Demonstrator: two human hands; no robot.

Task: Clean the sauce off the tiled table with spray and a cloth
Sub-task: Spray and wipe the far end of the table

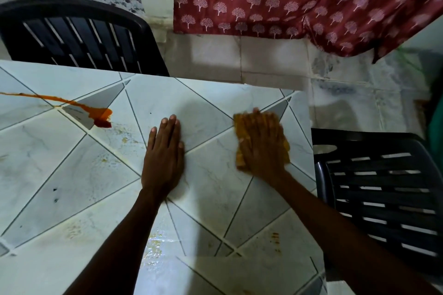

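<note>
Sauce (102, 115) streaking left-right, well left of cloth (239, 158) pressed under flat-fingered right hand (262, 146), nearer flat, empty left hand (165, 155).

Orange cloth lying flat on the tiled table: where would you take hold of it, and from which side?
Probably the exposed long edge of the orange cloth on the thumb side, pinched from above and from the left: it lies flat on the white tiled table, and the right hand presses flat over its middle.
</note>
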